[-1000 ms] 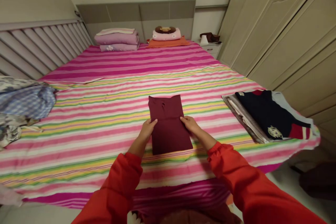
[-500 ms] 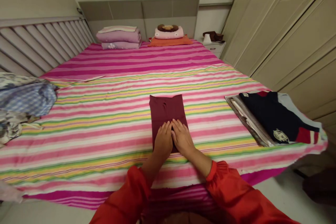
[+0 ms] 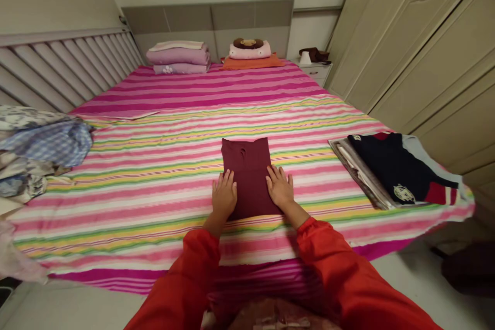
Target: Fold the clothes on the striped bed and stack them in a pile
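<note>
A maroon garment (image 3: pixel 250 183), folded into a flat rectangle, lies on the striped bed sheet (image 3: pixel 154 201) in front of me. A small crease shows near its far edge. My left hand (image 3: pixel 224 195) lies flat over its left edge, fingers stretched out and pointing away from me. On the opposite side, my right hand (image 3: pixel 280 187) rests over the right edge with its fingers spread. Neither hand grips the cloth.
Folded clothes (image 3: pixel 398 170) are stacked at the right edge of the bed, a navy one on top. Rumpled clothes (image 3: pixel 50 144) lie at the left. Folded bedding (image 3: pixel 180 56) and a pillow stack (image 3: pixel 250 51) stand by the headboard (image 3: pixel 247 13). A wardrobe (image 3: pixel 417 46) borders the right.
My hands have parted from the middle of the maroon garment, the left one sliding to its left edge and the right one to its right edge. The garment stays in place.
</note>
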`<state>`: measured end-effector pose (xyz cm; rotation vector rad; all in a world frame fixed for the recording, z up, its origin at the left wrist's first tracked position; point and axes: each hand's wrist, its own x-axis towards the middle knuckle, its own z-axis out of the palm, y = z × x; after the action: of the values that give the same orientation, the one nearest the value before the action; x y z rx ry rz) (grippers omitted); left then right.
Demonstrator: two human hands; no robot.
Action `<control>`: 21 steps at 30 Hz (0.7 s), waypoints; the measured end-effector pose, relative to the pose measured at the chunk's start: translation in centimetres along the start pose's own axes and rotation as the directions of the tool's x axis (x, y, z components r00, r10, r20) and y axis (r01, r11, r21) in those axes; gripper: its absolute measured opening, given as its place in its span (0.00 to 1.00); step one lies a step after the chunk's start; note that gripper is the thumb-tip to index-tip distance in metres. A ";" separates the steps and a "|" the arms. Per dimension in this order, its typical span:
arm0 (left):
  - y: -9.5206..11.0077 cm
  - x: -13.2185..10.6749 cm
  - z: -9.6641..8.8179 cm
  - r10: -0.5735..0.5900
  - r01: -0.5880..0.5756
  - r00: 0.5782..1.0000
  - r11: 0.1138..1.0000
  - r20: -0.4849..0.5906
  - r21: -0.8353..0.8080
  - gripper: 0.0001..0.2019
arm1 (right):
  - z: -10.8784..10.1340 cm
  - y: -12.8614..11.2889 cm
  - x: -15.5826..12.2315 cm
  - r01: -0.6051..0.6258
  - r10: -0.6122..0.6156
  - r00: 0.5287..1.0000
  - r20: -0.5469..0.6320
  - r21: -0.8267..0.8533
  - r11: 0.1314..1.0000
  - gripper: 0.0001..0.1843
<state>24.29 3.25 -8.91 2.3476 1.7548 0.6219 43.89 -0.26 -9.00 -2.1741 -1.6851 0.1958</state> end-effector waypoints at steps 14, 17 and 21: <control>-2.2 -4.3 -0.6 0.175 -0.176 0.984 0.984 0.033 0.019 0.23 | -0.6 1.6 -4.1 0.160 -0.160 0.987 -0.004 0.028 0.987 0.25; -4.0 -5.4 -1.7 0.150 -0.151 0.989 0.988 0.016 0.045 0.24 | -1.6 3.2 -5.4 0.214 -0.212 0.974 -0.085 0.022 0.977 0.27; -3.0 -8.2 -1.5 0.399 -0.402 0.914 0.914 0.072 0.047 0.27 | -1.6 3.6 -8.3 0.585 -0.585 0.810 -0.036 -0.023 0.811 0.29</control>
<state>19.14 -3.76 -10.63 2.7634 1.2861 0.5448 45.41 -9.23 -9.88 -1.5401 -2.2370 -0.0322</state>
